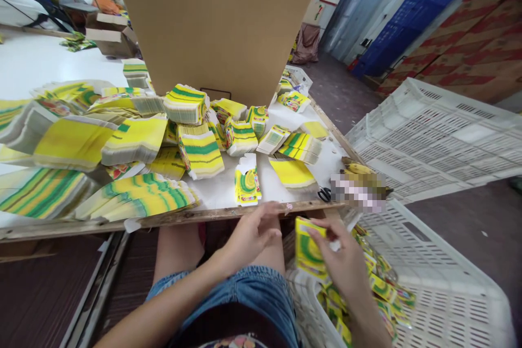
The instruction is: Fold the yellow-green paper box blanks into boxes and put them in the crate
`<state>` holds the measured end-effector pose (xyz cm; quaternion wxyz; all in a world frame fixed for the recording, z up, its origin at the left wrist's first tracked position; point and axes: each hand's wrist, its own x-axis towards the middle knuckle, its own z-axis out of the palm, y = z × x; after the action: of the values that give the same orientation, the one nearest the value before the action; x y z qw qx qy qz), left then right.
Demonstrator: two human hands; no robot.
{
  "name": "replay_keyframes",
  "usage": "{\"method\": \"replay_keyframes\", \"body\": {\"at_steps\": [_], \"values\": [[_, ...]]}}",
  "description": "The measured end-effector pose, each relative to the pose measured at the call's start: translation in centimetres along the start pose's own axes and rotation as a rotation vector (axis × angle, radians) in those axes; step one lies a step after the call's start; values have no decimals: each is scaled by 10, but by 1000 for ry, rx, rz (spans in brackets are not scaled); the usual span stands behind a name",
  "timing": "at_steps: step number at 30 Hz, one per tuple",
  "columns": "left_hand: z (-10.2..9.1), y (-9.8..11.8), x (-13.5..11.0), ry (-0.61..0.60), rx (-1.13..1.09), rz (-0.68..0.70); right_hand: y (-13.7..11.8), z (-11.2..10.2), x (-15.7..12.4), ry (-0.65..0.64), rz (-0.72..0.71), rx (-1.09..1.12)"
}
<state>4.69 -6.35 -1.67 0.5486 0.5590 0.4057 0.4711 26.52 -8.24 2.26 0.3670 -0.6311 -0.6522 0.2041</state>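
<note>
My right hand [342,253] grips a small yellow and green carton [308,253] between thumb and fingers, over the near corner of a white plastic crate [460,288]. Yellow and green packets [383,285] lie inside that crate. My left hand [253,236] hovers over my lap beside the table edge, its fingers apart and nothing in them. Just beyond it on the table, another small carton [247,182] lies with its end flaps up. Stacks of flat yellow and green cartons [142,196] spread across the left and middle of the white table [220,196].
A large brown cardboard box [224,27] stands at the table's back. Scissors [325,194] and bananas [359,167] lie at the right corner, near a pixelated patch. A second white crate [444,136] stands beyond. Blue crates [411,16] and stacked red-brown boxes [477,38] line the wall.
</note>
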Motion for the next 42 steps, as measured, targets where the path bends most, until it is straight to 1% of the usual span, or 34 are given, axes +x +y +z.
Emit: {"method": "replay_keyframes", "body": {"at_steps": [1, 2, 3, 4, 5, 6, 9, 10, 11, 12, 13, 15, 18, 19, 20, 22, 24, 26, 28, 29, 30, 33, 35, 39, 40, 41, 42], "values": [[-7, -4, 6, 55, 149, 45, 6, -11, 3, 61, -41, -163], [-15, -9, 11, 111, 270, 71, 10, -18, 6, 122, -60, -281], [-23, -14, 15, 138, 350, 78, 13, -18, 10, 134, -72, -325], [-30, -20, 19, 130, 366, 77, 14, -11, 15, 105, -73, -307], [-34, -25, 21, 126, 377, 76, 13, 2, 20, 39, -70, -239], [-37, -29, 22, 117, 376, 73, 10, 20, 27, -48, -46, -146], [-38, -37, 19, 113, 357, 70, -6, 87, 48, -41, -13, -81], [-37, -37, 17, 118, 346, 70, -11, 106, 55, -33, 1, -52], [-37, -37, 15, 124, 331, 69, -15, 122, 60, -27, 14, -20], [-37, -37, 14, 130, 311, 66, -19, 133, 65, -21, 29, 19], [-39, -35, 13, 136, 286, 63, -21, 139, 68, -14, 44, 63], [-42, -32, 13, 162, 226, 55, -23, 141, 71, -3, 80, 166], [-46, -25, 14, 283, 102, 61, -23, 128, 63, -27, 137, 372], [-46, -22, 14, 312, 18, 54, -23, 124, 58, -53, 157, 450], [-46, -20, 14, 312, -97, 31, -23, 120, 51, -83, 178, 528], [-44, -14, 13, 240, -344, -42, -24, 114, 37, -141, 226, 665], [-41, -9, 9, 126, -538, -124, -27, 111, 23, -181, 274, 764], [-37, -5, 4, 46, -644, -170, -30, 109, 12, -198, 315, 827], [-34, -2, 0, -2, -728, -192, -32, 107, 6, -201, 342, 858], [-32, -1, -1, 2, -739, -197, -33, 106, 4, -202, 351, 864], [-30, -2, -2, 31, -725, -199, -34, 106, 3, -205, 357, 866], [-25, -5, -2, 156, -661, -212, -36, 106, -1, -216, 355, 848], [-22, -8, -1, 212, -634, -209, -36, 108, -4, -197, 340, 817], [-22, -7, -6, 321, -527, -137, -37, 107, -8, -152, 291, 757], [-23, -5, -8, 318, -488, -117, -38, 105, -7, -162, 265, 764], [-24, -2, -10, 286, -452, -104, -39, 103, -6, -180, 237, 783], [-26, 1, -12, 227, -425, -100, -40, 100, -4, -204, 207, 809]]}}
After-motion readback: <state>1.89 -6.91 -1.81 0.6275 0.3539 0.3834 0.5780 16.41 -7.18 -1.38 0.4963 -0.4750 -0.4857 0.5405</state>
